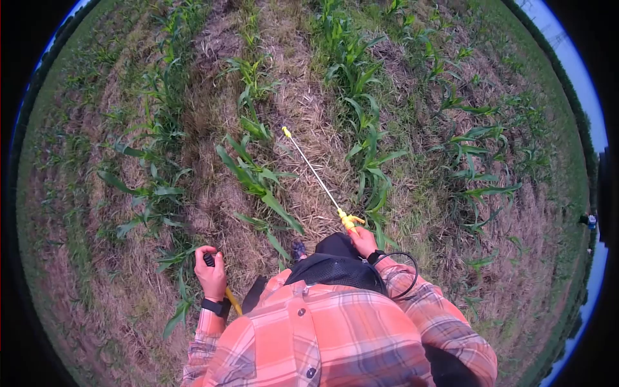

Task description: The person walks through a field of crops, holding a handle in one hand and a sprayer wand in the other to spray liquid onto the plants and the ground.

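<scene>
My right hand [365, 241] is closed round the yellow handle of a spray wand [312, 166]. Its thin pale tube points forward and a little left, ending in a yellow nozzle [286, 131] above the straw between two plant rows. From the handle a black hose [412, 266] loops back past my right forearm. On the other side, my left hand [211, 274] grips a lever with a black ribbed end [209, 259]. A yellow bar [233, 301] shows beside the left wrist, running back toward my body; where it joins is hidden.
Rows of young corn plants [261, 184] run forward on both sides, with more corn [371, 151] just right of the wand. Dry straw [309, 109] covers the soil between rows. One shoe [298, 249] shows ahead of my body. Trees line the field's edge.
</scene>
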`<state>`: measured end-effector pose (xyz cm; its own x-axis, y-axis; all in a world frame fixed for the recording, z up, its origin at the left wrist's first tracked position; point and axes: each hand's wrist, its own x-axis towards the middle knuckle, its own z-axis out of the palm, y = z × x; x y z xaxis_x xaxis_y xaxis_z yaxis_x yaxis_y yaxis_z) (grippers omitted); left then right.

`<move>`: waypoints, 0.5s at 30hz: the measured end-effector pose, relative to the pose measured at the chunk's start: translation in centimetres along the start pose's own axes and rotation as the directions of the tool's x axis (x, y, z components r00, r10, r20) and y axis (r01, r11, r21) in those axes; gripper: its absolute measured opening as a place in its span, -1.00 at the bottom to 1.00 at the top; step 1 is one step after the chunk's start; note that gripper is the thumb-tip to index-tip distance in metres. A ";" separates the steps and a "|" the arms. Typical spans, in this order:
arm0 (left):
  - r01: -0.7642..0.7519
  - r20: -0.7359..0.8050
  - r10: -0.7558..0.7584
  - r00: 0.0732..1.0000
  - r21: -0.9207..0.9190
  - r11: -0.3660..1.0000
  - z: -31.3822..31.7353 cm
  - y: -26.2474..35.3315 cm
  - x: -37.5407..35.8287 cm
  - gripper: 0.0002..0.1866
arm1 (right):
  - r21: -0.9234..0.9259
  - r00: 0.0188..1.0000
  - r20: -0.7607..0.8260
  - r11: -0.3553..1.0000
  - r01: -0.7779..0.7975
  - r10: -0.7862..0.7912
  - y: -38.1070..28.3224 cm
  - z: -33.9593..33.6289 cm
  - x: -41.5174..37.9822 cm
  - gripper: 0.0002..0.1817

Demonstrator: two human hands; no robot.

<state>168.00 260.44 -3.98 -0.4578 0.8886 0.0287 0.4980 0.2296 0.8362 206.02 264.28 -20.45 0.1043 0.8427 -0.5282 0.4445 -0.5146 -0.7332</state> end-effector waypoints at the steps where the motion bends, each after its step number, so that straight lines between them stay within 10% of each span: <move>1: 0.032 0.001 -0.032 0.999 -0.006 0.999 -0.1 0.1 0.2 -0.89 | -0.048 0.996 0.045 0.996 0.075 -0.073 -0.3 0.2 0.7 -0.76; 15: 0.008 -0.139 0.001 0.990 0.062 0.998 3.8 3.9 7.4 -0.89 | -0.230 0.921 0.322 0.925 0.303 -0.221 -5.7 -0.3 11.4 -0.69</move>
<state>169.33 269.43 -2.52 -0.5550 0.8251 0.1053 0.5393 0.2605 0.8008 204.94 276.84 -22.13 -0.2889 0.8385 -0.4621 0.6475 -0.1844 -0.7394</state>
